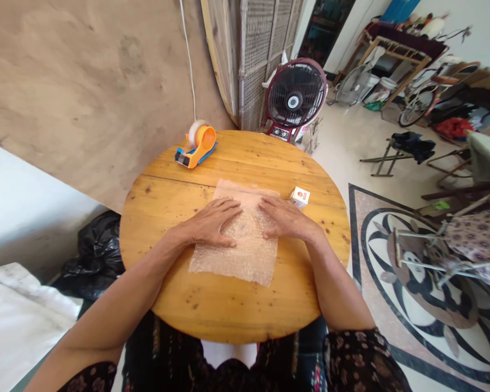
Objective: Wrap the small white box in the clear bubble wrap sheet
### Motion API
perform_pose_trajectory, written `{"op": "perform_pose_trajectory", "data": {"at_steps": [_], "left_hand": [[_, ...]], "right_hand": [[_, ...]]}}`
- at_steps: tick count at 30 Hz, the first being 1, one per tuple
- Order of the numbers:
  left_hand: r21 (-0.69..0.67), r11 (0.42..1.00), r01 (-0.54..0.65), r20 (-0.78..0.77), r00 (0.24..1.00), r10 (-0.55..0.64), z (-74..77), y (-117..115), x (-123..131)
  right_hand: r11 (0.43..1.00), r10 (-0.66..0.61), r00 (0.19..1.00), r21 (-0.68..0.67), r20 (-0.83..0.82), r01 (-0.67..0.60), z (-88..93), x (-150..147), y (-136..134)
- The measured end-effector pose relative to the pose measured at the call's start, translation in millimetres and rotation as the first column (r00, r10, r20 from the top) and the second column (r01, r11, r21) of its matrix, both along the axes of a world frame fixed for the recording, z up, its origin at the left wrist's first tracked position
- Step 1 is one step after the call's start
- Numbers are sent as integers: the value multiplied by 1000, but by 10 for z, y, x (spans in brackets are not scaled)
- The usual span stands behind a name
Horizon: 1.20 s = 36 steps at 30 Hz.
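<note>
A sheet of clear bubble wrap [240, 256] lies flat in the middle of a round wooden table [212, 305]. My left hand [212, 222] rests palm down on the sheet's left half, fingers stretched out. My right hand [283, 216] lies flat on its right half, fingers also extended. Neither hand holds anything. A small white and red box [299, 196] stands on the table just beyond my right hand. An orange and blue tape dispenser [197, 146] with a roll of clear tape sits at the table's far left edge.
A dark red standing fan [294, 99] stands behind the table. A tan wall and wooden lattice panels [261, 49] are at the back. A black bag [96, 256] lies on the floor to the left. Chairs, a bicycle and clutter fill the right.
</note>
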State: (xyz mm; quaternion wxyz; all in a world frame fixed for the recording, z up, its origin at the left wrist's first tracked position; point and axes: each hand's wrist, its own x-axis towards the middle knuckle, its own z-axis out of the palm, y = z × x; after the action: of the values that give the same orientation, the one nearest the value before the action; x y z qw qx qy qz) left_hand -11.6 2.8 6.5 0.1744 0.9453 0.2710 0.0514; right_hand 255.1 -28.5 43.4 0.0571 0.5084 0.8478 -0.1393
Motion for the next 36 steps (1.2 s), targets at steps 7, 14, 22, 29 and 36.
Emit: {"op": "perform_pose_trajectory", "data": {"at_steps": [7,14,22,29,36], "left_hand": [[-7,1000,-22,-27,999,22,23,-22,6],[-14,1000,-16,-50,999,15,25,-15,1],[-21,1000,-16,-31,999,15,16,-10,-6],[1,1000,-26,62,998,25,-48,-3,-5],[33,999,4,88,996,-7,-13,-10,10]], "right_hand": [[999,-21,999,-38,33,22,40,14,4],[997,-42,999,-60,25,43,32,30,9],[997,-50,999,-59,20,51,53,30,4],[998,-28,999,-54,26,30,90,15,-12],[996,-30,999,84,-30,32,32,-57,0]]}}
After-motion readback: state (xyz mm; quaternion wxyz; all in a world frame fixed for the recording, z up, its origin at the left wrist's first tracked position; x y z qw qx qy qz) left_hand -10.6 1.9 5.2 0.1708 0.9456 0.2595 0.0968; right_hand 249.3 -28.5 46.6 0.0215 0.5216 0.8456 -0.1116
